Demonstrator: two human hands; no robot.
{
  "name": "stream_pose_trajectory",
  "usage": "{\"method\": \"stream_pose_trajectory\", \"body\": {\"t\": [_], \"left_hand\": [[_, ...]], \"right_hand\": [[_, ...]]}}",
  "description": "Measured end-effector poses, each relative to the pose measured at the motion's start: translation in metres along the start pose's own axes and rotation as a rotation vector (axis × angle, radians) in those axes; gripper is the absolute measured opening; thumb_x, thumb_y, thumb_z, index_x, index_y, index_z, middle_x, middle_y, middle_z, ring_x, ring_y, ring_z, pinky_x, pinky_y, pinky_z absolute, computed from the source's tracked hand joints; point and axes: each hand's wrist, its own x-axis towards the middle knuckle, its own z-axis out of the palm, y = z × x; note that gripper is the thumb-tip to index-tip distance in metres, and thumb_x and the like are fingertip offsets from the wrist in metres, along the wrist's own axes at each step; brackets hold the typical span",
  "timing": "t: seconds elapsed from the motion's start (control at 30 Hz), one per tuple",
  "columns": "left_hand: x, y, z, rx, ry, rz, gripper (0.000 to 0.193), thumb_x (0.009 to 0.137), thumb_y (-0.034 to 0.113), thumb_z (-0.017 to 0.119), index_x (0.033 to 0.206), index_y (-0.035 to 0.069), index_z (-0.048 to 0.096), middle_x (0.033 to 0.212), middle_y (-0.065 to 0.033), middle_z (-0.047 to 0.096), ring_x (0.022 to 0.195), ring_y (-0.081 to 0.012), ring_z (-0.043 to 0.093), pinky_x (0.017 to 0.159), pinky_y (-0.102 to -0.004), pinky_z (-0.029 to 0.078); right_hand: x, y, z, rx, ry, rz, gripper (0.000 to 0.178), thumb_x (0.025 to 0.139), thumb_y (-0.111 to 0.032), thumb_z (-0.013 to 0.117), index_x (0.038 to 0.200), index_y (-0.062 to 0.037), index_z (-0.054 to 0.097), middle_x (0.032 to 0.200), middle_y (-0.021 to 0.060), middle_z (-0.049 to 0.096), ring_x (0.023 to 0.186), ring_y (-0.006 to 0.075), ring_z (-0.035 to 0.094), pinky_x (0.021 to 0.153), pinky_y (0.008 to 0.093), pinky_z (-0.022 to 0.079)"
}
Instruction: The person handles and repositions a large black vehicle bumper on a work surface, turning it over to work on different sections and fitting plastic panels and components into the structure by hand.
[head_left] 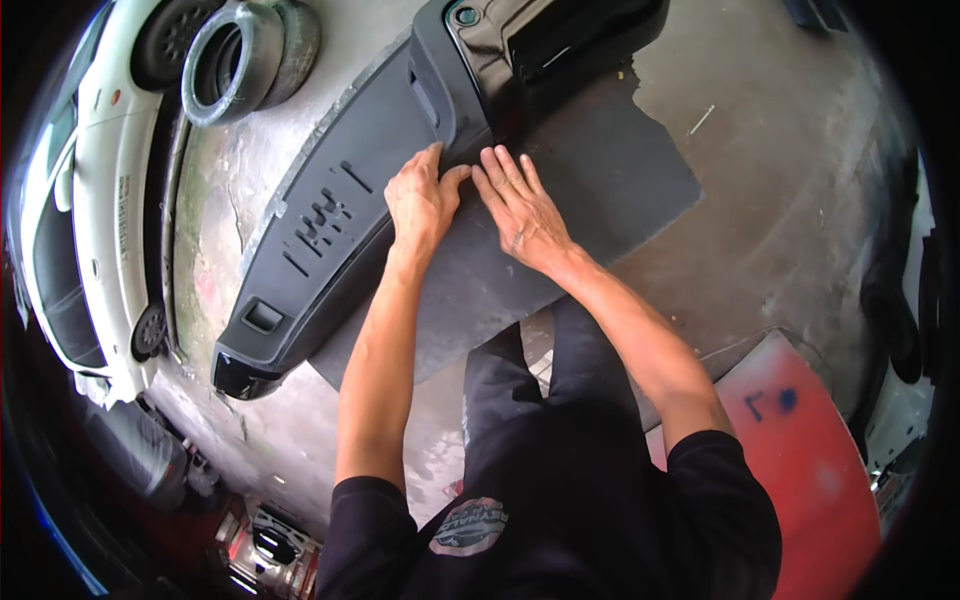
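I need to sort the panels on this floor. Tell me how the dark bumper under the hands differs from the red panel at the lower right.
The bumper is dark grey, long and moulded, with slots and a recess; the red panel is flat and plain apart from blue marks. Both hands, the left hand and the right hand, press on the bumper; nothing touches the red panel. The bumper lies on a dark mat, the red panel off it. Both lie on the floor.

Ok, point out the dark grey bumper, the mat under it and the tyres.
dark grey bumper [330, 215], head view, slotted middle of its face.
grey mat [610, 170], head view, bare part right of the hands.
stacked tyres [250, 60], head view, sidewall of the top tyre.
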Motion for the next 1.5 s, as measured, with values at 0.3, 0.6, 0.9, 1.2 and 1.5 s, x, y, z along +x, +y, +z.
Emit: {"method": "stream_pose_trajectory", "body": {"t": [0.3,0.6,0.9,1.2,1.5], "left_hand": [[0.008,-0.005,0.002,-0.015,-0.019,-0.004,0.047,0.083,0.028,0.078,0.117,-0.002,0.069,0.1,-0.0233,0.071,0.092,-0.0402,0.07,0.08,-0.0434,0.054],[0.002,0.002,-0.007,-0.027,-0.09,0.032,0.047,0.088,0.025,0.075,0.123,-0.006,0.065,0.11,-0.0254,0.07,0.104,-0.0393,0.069,0.089,-0.0396,0.052],[0.002,-0.003,-0.022,-0.17,-0.159,-0.192,0.044,0.1,0.037,0.059,0.1,-0.005,0.07,0.065,-0.0262,0.05,0.059,-0.0288,0.046,0.067,-0.0433,0.046],[0.001,-0.001,-0.024,-0.156,-0.037,-0.099,0.043,0.101,0.034,0.058,0.116,-0.005,0.069,0.102,-0.0286,0.07,0.102,-0.0421,0.069,0.091,-0.0424,0.051],[-0.035,-0.017,-0.029,0.165,-0.106,-0.075,0.06,0.086,0.043,0.075,0.124,-0.002,0.062,0.111,-0.0243,0.068,0.103,-0.0422,0.065,0.089,-0.0482,0.05]], "right_hand": [[0.008,0.007,0.001,0.119,0.035,-0.013,0.053,0.086,-0.001,0.058,0.138,0.0065,0.054,0.156,0.0277,0.036,0.148,0.0403,0.032,0.12,0.0548,0.029],[-0.007,0.007,-0.015,0.158,0.002,0.029,0.051,0.088,-0.001,0.057,0.138,0.0051,0.054,0.159,0.0241,0.034,0.148,0.0377,0.033,0.119,0.0535,0.031],[-0.032,0.013,-0.022,0.187,0.126,0.139,0.048,0.087,0.001,0.058,0.135,0.0061,0.056,0.151,0.0224,0.045,0.138,0.0396,0.045,0.113,0.0494,0.04],[-0.07,0.003,-0.021,0.374,0.103,0.145,0.054,0.078,0.005,0.065,0.131,0.0043,0.058,0.142,0.023,0.052,0.125,0.0382,0.056,0.102,0.043,0.05],[-0.052,0.012,-0.039,0.321,0.112,-0.005,0.043,0.084,0.001,0.059,0.127,0.0088,0.06,0.138,0.024,0.056,0.133,0.0412,0.051,0.111,0.0498,0.042]]}}
